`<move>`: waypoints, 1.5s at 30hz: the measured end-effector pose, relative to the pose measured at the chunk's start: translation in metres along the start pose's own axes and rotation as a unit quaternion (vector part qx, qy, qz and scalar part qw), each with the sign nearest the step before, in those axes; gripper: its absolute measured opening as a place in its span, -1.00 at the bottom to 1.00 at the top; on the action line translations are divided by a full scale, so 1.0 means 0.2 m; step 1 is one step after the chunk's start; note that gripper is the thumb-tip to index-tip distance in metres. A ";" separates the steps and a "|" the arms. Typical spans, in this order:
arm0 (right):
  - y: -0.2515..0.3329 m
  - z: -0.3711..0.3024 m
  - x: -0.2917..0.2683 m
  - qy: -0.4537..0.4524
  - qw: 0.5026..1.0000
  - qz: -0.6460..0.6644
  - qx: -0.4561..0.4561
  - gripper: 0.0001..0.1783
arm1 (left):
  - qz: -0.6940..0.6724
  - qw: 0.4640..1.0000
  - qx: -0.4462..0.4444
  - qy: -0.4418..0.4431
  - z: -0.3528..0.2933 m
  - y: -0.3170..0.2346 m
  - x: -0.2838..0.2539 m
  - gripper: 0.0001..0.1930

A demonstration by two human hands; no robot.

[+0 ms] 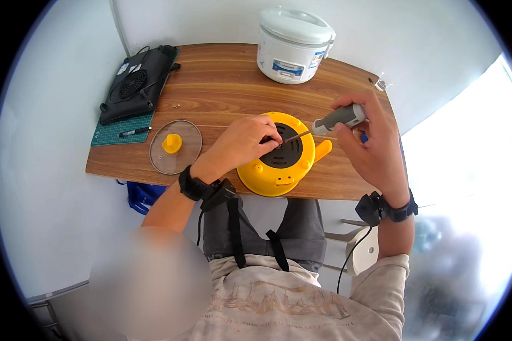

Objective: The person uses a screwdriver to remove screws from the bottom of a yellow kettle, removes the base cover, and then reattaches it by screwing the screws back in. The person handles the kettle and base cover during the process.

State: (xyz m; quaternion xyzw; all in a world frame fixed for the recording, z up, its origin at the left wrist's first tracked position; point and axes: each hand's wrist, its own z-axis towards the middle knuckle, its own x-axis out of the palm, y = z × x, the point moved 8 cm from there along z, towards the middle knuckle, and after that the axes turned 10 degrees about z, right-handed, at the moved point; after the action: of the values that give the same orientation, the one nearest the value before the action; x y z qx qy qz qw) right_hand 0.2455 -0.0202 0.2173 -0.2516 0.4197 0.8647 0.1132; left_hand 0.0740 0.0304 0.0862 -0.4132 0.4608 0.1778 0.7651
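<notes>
Right hand (372,149) grips the grey screwdriver (327,122), and I see its thin end by the other fingers. Left hand (242,141) bends its fingers close together at the black base (284,160) — I can't tell if they pinch something. That base tops the yellow pot (255,181), upside down on the worktop (222,71) near the front edge. Left of it lies a glass lid (191,158) — far back stands a white rice cooker (294,48).
</notes>
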 end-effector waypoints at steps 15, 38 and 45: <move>0.01 0.06 0.05 0.033 0.999 0.010 0.005 -0.71 | 0.004 1.000 0.001 0.003 0.00 -0.01 -0.01 -0.86; -0.01 0.15 0.09 0.049 0.996 -0.045 -0.066 -0.69 | 0.000 1.000 0.002 -0.005 -0.01 0.00 0.00 -0.85; 0.08 0.16 0.18 0.089 0.993 -0.026 -0.069 -0.63 | 0.002 1.000 0.009 -0.007 -0.02 0.01 0.01 -0.85</move>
State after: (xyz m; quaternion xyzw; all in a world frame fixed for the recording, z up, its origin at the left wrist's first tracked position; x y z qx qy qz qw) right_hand 0.1974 -0.0054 0.2250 -0.3458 0.3609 0.8624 0.0805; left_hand 0.0714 0.0291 0.0824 -0.4043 0.4578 0.1786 0.7714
